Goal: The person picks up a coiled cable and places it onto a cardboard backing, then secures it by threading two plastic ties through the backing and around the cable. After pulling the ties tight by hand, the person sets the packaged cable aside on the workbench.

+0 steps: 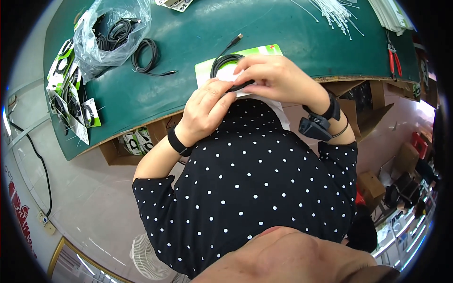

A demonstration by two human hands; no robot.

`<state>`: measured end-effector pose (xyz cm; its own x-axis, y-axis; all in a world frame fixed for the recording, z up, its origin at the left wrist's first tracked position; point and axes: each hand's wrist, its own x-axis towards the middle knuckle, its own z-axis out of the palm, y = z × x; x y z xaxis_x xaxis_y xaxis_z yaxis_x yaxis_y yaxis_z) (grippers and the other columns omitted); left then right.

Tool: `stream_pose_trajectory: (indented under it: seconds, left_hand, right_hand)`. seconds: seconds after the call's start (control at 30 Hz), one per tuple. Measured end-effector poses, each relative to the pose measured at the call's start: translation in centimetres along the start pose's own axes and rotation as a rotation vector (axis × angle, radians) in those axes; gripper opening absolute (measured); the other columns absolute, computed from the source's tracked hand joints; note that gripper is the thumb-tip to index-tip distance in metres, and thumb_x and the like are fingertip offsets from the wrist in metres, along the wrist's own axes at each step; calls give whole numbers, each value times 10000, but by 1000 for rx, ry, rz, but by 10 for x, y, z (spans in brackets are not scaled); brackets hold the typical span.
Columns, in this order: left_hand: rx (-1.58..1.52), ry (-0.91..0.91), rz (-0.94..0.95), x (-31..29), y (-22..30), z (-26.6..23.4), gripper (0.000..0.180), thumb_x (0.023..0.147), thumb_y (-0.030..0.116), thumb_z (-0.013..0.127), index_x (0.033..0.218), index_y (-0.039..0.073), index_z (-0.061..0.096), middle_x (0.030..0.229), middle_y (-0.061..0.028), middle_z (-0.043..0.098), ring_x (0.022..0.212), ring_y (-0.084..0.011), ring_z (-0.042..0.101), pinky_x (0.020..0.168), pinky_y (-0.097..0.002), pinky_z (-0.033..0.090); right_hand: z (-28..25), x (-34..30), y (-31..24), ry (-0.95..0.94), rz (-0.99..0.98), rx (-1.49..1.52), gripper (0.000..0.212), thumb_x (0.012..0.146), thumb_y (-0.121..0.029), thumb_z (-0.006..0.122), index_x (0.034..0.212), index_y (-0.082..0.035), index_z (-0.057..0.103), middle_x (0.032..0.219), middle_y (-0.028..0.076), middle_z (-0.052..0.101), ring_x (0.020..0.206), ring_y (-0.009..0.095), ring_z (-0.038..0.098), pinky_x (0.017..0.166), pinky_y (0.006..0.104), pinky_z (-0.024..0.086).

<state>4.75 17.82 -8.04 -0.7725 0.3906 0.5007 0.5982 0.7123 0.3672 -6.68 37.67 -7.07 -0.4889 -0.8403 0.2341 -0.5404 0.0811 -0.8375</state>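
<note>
A coiled black cable (218, 64) lies on a green and white packaging card (204, 72) at the table's near edge, its plug end pointing up and away. My left hand (208, 106) pinches the near left part of the coil, fingers closed. From the right, my right hand (271, 78) closes on the near side of the same coil, thumb below and fingers curled above. The fingertips of both hands come close together at the coil's near edge. Whether a thin tie is between them is too small to tell.
On the green table (179, 37), a clear plastic bag (89, 52) of black cables and a loose coiled cable (145, 55) sit left. Carded cables (71, 94) pile at the left edge. White cable ties (332, 14) lie far right, near red-handled pliers (393, 59). Cardboard boxes (115, 153) stand below.
</note>
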Motion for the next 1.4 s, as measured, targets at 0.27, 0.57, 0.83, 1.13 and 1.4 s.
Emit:
stream_pose_trajectory:
  seconds: [0.27,0.57,0.83,1.13,1.4]
  left_hand:
    - [-26,23,32,-2,-5,2,228,729,30,655,951,-20,642,1011,-147,631,917,-297,640,843,-403,528]
    - [-37,-5,70,-1,-8,6,313,762,35,605,1068,-22,642,1087,-152,623,980,-277,632,883,-420,516]
    - [-44,-39,88,1,-10,7,303,767,35,599,1061,-29,640,1056,-146,622,960,-270,631,884,-423,515]
    - [-60,-20,101,5,-8,8,283,748,21,628,1024,-39,644,1024,-150,623,904,-276,638,842,-408,534]
    - [-14,27,170,14,-11,7,217,733,14,653,942,-41,662,984,-146,632,861,-280,642,784,-394,541]
  right_hand:
    - [-14,1,0,-70,-33,-71,149,743,-101,708,878,-80,649,928,18,656,573,168,579,562,272,478]
    - [-15,-2,1,-106,67,-101,186,729,-128,728,874,-77,622,903,12,651,611,172,591,561,274,479]
    - [-6,-6,6,-35,-144,-114,203,678,-92,762,828,-61,629,923,29,670,715,182,626,527,265,475]
    - [-4,-9,9,36,-176,-132,167,656,-84,759,749,-65,621,894,31,684,743,197,647,613,294,509]
    - [-12,-7,2,5,-138,-151,147,691,-117,744,772,-71,629,891,30,677,742,209,640,627,304,510]
